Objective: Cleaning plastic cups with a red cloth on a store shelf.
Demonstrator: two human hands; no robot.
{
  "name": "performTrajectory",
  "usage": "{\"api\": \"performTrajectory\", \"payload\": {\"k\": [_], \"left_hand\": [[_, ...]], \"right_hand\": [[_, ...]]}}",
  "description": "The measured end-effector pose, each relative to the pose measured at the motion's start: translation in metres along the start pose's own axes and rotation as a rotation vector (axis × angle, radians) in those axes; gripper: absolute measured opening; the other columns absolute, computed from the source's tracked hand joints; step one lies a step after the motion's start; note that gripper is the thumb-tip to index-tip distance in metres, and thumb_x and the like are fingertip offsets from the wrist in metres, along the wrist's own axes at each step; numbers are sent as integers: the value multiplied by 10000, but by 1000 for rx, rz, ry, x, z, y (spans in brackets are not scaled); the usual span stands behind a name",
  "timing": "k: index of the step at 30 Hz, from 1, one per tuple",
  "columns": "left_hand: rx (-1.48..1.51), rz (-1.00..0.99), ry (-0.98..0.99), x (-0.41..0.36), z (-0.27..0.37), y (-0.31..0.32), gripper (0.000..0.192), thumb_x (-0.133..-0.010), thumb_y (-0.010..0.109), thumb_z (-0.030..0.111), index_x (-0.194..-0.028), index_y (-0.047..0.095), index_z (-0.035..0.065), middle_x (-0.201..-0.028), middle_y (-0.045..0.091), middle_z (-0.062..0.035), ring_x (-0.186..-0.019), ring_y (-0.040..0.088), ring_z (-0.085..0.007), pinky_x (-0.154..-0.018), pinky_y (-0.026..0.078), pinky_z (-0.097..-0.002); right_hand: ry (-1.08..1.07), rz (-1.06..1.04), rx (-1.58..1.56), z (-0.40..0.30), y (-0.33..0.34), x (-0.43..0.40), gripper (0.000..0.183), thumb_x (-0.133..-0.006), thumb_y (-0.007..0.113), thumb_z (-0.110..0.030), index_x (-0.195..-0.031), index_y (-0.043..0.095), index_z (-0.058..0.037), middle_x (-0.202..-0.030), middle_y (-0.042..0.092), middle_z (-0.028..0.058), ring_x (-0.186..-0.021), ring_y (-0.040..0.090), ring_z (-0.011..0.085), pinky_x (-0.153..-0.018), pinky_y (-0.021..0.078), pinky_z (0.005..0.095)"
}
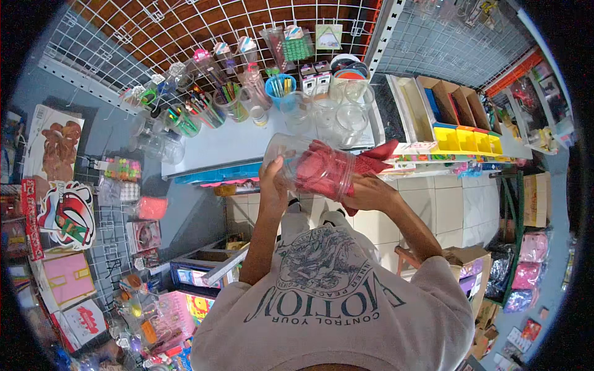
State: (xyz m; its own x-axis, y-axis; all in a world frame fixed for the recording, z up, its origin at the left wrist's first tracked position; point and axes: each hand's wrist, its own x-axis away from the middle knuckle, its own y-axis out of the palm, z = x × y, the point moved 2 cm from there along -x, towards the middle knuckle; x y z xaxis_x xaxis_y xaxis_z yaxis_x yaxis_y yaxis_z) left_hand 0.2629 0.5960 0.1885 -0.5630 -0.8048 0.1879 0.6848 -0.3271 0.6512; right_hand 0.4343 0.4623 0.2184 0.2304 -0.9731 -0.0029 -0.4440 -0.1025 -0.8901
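A clear plastic jar (283, 150) lies tilted on its side in the air, in front of the shelf edge. My left hand (274, 178) grips its closed end, with the thumb on the wall. A red cloth (320, 167) fills much of the jar, and part of it sticks out past the mouth at the right. My right hand (371, 192) is at the mouth, holding the cloth; its fingertips are hidden by cloth and jar.
Clear empty jars (350, 118) stand on the white shelf (218, 148), beside jars of pens (183, 120) and a blue basket (280, 88). Yellow bins (466, 139) sit at the right. Packaged goods hang on wire grids at the left. A cardboard box (468, 255) stands low at the right.
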Motion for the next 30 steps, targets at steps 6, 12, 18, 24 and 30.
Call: {"api": "performTrajectory", "payload": {"k": [6, 12, 18, 24, 30], "left_hand": [[108, 138, -94, -3, -15, 2, 458, -861, 591, 317, -1224, 495, 55, -1078, 584, -87, -1021, 579, -195, -764, 526, -349], [52, 87, -37, 7, -23, -3, 697, -784, 709, 366, -1298, 368, 42, -1209, 504, -99, -1089, 543, -256, -897, 475, -387], [-1256, -378, 675, 6, 20, -1, 1036, -523, 896, 374, -1308, 322, 16, -1337, 374, -207, -1233, 400, -352, -1030, 343, -450], [-1095, -175, 495, 17, 1, 2, 834, -580, 874, 277, -1202, 383, 18, -1133, 527, -178, -1025, 548, -275, -885, 449, -395], [-497, -71, -22, 18, -38, -10, 685, -682, 807, 312, -1173, 434, 16, -1056, 592, -120, -954, 592, -239, -825, 482, -351]], "right_hand": [[111, -65, -117, 13, 1, -3, 187, -840, 494, -217, -893, 550, -46, -994, 599, 148, -917, 573, 346, -842, 429, 476], [91, 401, -268, 30, 27, 11, 294, -892, 519, -111, -1160, 542, 9, -1152, 530, 191, -1028, 550, 323, -931, 415, 408], [408, 485, -1088, 37, 23, -4, 363, -961, 451, -145, -1287, 441, 13, -1264, 519, 126, -1151, 503, 210, -1001, 373, 336], [517, 1128, -1193, 33, 10, -33, 292, -952, 515, -266, -1033, 577, 7, -961, 591, 81, -914, 530, 139, -814, 420, 287], [348, 1239, -812, 5, -25, -45, 235, -944, 519, -222, -952, 590, 3, -862, 605, 54, -786, 563, 144, -734, 454, 293]]}}
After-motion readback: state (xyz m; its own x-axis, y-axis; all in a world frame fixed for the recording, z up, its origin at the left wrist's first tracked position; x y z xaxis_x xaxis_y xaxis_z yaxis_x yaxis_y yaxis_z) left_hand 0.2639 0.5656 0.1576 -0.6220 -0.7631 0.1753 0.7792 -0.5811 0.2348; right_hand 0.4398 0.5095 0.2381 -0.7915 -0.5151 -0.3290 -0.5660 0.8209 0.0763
